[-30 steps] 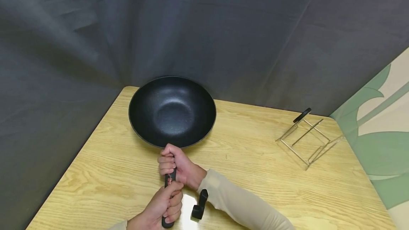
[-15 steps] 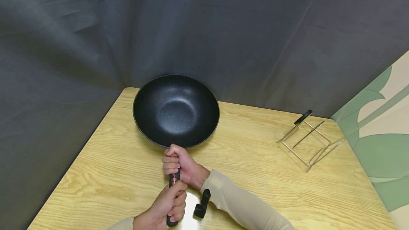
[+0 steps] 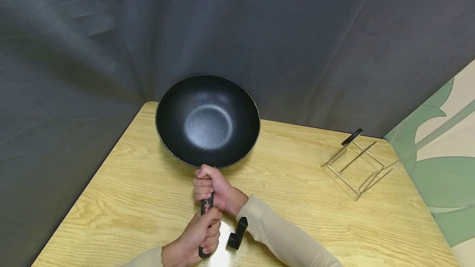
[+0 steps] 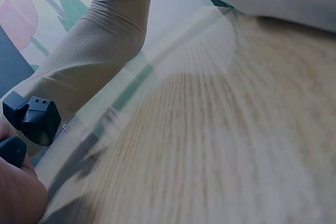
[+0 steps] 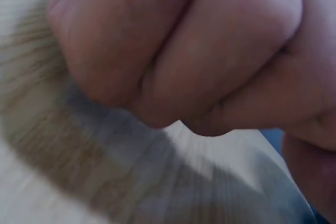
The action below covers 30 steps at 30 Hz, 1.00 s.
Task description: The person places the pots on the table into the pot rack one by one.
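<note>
A black wok with a long dark handle is in the head view, its hollow side facing up and toward me. My right hand grips the handle close to the bowl. Lower down, near the handle's end, my left hand grips it too, fingers wrapped round. The right wrist view is filled by the curled fingers of a hand, with wood below them. At the left edge of the left wrist view are part of a hand and the dark handle end. The wok's underside is hidden.
A wire rack with a black-topped part stands at the right of the wooden table. Dark cloth hangs behind the table. A black camera mount sits at my right wrist.
Both hands have moved right and slightly away from me with the wok. The bowl has shifted the same way and its far rim stands higher in the view. The rack stays put.
</note>
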{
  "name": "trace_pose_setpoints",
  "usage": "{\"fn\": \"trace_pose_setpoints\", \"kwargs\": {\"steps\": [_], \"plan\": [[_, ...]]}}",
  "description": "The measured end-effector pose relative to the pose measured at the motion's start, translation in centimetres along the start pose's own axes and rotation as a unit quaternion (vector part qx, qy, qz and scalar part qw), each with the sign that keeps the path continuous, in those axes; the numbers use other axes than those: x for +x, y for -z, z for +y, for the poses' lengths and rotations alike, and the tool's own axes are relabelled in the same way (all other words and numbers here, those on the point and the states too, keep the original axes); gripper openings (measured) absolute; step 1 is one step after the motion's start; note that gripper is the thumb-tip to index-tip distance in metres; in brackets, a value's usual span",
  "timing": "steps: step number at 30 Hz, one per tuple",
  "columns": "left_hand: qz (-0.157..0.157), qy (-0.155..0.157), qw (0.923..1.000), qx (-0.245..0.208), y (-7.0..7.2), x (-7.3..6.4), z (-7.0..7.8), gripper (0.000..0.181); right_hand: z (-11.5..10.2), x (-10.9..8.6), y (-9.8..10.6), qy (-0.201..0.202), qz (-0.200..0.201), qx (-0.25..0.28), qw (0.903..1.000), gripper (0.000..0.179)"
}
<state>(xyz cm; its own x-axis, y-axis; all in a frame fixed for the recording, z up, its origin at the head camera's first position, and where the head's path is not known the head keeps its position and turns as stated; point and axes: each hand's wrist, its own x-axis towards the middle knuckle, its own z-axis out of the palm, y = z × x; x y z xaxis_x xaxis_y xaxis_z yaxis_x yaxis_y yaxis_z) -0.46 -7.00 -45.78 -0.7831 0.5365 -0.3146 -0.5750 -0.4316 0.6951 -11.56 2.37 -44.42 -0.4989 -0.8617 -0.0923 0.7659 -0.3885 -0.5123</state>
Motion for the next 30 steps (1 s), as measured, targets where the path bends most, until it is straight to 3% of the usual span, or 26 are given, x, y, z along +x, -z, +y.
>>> {"fn": "trace_pose_setpoints", "kwargs": {"steps": [6, 21, 30], "plan": [[0.004, -0.009, 0.9998, 0.017, -0.2, 0.1, 0.2, 0.046, -0.6, -0.3, -0.5, 0.014, -0.008, -0.021, 0.9997, 0.032], [-0.026, -0.037, 0.9972, 0.059, -0.2, 0.1, 0.3, 0.042, -1.1, -1.2, -1.8, 0.035, -0.035, -0.071, 0.9963, 0.030], [-0.015, -0.060, 0.9943, 0.087, -0.3, 1.4, 0.5, 0.037, -2.2, -1.6, -2.1, 0.057, -0.029, -0.096, 0.9933, 0.029]]}}
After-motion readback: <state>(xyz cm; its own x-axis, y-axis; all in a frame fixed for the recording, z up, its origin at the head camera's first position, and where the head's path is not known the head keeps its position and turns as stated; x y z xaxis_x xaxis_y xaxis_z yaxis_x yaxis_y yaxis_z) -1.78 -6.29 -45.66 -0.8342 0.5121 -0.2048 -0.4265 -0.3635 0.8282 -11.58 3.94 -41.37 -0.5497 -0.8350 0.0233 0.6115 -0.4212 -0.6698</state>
